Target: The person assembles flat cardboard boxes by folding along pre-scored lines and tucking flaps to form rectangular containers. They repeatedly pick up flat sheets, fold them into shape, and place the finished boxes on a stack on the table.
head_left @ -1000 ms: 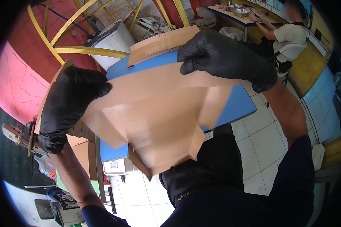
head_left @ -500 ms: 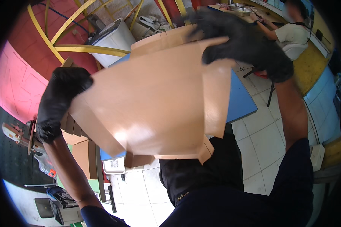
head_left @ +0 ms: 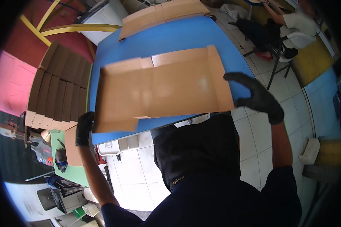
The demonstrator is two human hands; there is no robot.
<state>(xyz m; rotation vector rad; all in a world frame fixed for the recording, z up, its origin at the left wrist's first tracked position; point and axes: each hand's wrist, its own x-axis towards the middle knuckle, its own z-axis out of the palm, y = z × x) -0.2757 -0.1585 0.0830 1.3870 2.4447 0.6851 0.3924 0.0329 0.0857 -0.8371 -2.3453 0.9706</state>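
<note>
Cardboard sheet (head_left: 163, 90) over blue table (head_left: 170, 38), left hand (head_left: 84, 128) pinching its corner, right hand (head_left: 259, 98) spread beside it

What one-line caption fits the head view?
Two black-gloved hands, left hand and right hand, hold a flat cardboard box blank above a blue table.

Two black-gloved hands are seen, left (head_left: 83, 128) and right (head_left: 258, 97). One flat brown cardboard sheet (head_left: 163, 89) is held. One blue tabletop (head_left: 170, 38) is counted.
</note>
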